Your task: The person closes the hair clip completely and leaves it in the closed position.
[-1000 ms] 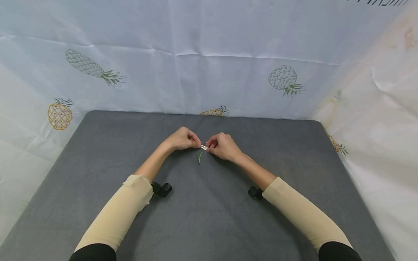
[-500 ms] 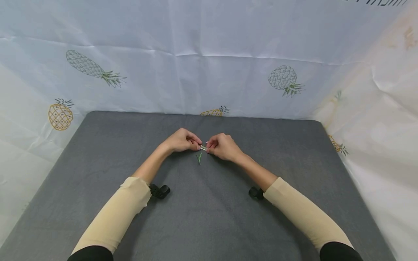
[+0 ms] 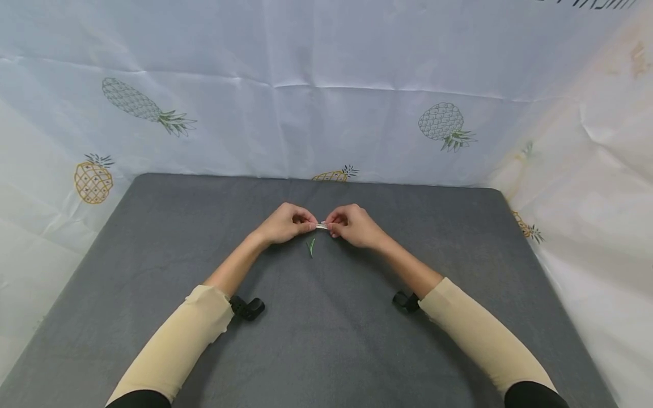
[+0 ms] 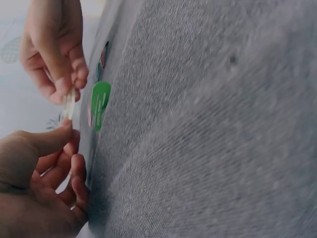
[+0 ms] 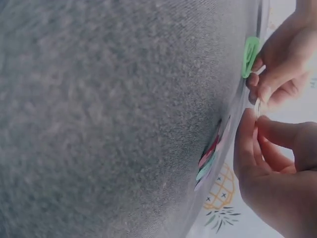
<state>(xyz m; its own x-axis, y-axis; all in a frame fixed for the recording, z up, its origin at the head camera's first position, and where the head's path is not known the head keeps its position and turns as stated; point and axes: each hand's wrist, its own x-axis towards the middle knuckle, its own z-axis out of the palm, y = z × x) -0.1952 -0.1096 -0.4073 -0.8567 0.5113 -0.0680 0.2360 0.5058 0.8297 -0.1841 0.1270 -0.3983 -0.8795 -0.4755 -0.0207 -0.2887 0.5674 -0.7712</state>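
Between the fingertips of both hands is a small pale snap hair clip [image 3: 321,226], raised above the grey cloth. My left hand [image 3: 287,224] pinches its left end with thumb and fingers, and my right hand [image 3: 354,226] pinches the other end. Fingertips hide both ends of it. A green snap hair clip [image 4: 100,96] lies on the cloth just in front of the hands. Beyond it in the left wrist view, part of a pink clip [image 4: 89,115] shows.
Several coloured clips, among them a red one [image 5: 210,151] and a teal one [image 5: 205,167], lie together on the cloth, largely hidden behind the right hand in the head view. The grey table [image 3: 326,340] ends at a pineapple-print curtain [image 3: 306,124].
My right hand has shifted slightly up and to the right, and my left hand a little to the right. The pale clip has swung from slanted to nearly level. The green clip stays put.
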